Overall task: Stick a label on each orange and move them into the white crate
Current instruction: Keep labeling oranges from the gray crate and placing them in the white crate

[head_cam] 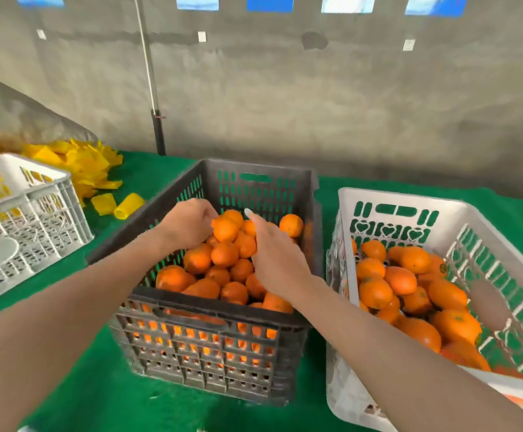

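Left hand (188, 224) fingers curl round an orange (225, 229), tips hidden. Right hand (280, 260): pale speck on the outstretched fingertip (250, 214), nail or label, can't tell; other fingers hidden under the hand. White crate (410, 198) cut off right and bottom. Dark marks on its oranges (400, 280) too small to tell.

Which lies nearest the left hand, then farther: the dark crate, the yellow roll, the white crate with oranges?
1. Dark crate: the left hand reaches inside it.
2. Yellow roll: just left.
3. White crate with oranges: far right.
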Tool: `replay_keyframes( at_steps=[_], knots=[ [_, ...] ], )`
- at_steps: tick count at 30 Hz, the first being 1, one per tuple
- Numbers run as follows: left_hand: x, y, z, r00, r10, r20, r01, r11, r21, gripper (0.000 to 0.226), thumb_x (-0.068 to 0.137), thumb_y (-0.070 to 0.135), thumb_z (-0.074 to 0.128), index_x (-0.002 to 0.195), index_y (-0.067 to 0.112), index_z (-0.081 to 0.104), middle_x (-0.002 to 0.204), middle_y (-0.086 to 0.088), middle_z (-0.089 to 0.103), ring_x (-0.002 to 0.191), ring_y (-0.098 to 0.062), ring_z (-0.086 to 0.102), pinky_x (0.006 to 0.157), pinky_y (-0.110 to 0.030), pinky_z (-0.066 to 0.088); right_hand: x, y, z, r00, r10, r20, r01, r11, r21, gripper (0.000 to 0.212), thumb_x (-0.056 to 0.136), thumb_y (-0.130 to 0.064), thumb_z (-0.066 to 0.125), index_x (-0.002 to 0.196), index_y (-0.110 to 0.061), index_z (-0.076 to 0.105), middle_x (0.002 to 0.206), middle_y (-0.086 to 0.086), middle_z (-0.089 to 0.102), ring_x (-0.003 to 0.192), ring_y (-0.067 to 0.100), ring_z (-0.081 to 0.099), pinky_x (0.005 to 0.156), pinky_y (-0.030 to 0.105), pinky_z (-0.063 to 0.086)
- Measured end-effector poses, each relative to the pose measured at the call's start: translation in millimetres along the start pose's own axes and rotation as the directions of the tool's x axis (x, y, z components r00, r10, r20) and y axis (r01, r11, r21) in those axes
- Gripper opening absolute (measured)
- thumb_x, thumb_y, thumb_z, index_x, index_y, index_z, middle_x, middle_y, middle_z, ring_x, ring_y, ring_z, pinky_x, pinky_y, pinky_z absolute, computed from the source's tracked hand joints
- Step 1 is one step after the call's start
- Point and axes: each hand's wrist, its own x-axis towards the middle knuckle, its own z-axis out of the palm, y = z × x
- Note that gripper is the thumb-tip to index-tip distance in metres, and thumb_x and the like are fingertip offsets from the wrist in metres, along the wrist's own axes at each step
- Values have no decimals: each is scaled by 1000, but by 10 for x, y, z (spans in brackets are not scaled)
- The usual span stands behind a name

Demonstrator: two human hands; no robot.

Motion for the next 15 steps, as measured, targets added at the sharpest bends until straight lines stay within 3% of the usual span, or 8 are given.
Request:
replay_keyframes(
  at_steps=[2, 4, 6, 8, 9, 11, 13, 15],
  knots=[
    [249, -10, 173, 972, 48, 229, -99, 971, 216, 31, 89, 16, 61, 119, 7, 61, 120, -11, 63, 111, -27, 58, 92, -33, 45, 7, 43, 77, 1000, 28, 13, -27, 999, -43, 81, 90, -10, 52, 151, -26, 2, 122, 13, 50, 107, 32, 51, 79, 43, 45],
    [388, -20, 411, 857, -28, 514, -215, 888, 407, 38, 92, 25, 58, 124, 6, 57, 121, -13, 62, 110, -28, 58, 87, -32, 46, 15, 84, 121, 999, 36, 8, -35, 997, -63, 81, 90, -9, 50, 150, -27, -2, 124, 12, 49, 108, 33, 49, 74, 40, 41],
    [450, -55, 659, 615, -338, 713, -152, 836, 527, 56, 90, 44, 58, 129, 3, 51, 124, -15, 60, 111, -28, 60, 87, -33, 48, 15, 102, 141, 998, 48, 29, -46, 995, -83, 85, 91, -12, 52, 149, -28, -8, 125, 11, 47, 108, 32, 48, 71, 37, 37],
    [428, -103, 818, 406, -565, 718, -118, 747, 654, 76, 84, 59, 58, 132, 1, 45, 120, -17, 61, 114, -30, 60, 83, -37, 50, 22, 117, 152, 996, 64, 64, -58, 995, -86, 88, 92, -15, 54, 148, -29, -12, 125, 10, 46, 110, 31, 47, 74, 37, 40],
    [422, -143, 851, 403, -582, 706, -168, 712, 682, 80, 82, 61, 60, 134, 2, 44, 116, -15, 62, 115, -32, 59, 80, -38, 51, 29, 121, 150, 994, 69, 79, -63, 995, -80, 89, 92, -15, 54, 148, -30, -13, 125, 10, 46, 110, 31, 47, 76, 38, 41],
    [423, -258, 914, 567, -443, 694, -296, 677, 674, 80, 78, 61, 61, 140, 15, 43, 129, -14, 53, 127, -37, 46, 93, -42, 47, 34, 121, 139, 992, 76, 103, -70, 995, -65, 88, 92, -15, 54, 148, -30, -13, 126, 10, 46, 110, 31, 47, 74, 37, 40],
    [401, -351, 986, 709, -241, 663, -275, 771, 575, 84, 74, 58, 65, 144, 21, 37, 141, -9, 39, 132, -34, 37, 105, -42, 37, 24, 118, 131, 991, 72, 112, -67, 997, -44, 87, 93, -16, 53, 148, -31, -12, 127, 9, 46, 109, 31, 47, 72, 36, 40],
    [387, -491, 1044, 823, -133, 552, -120, 909, 398, 76, 75, 46, 72, 139, 16, 45, 130, -1, 50, 122, -22, 50, 97, -29, 43, 6, 102, 122, 992, 60, 108, -57, 998, -25, 85, 93, -17, 53, 148, -32, -11, 126, 8, 46, 107, 29, 48, 71, 35, 40]
  ],
)
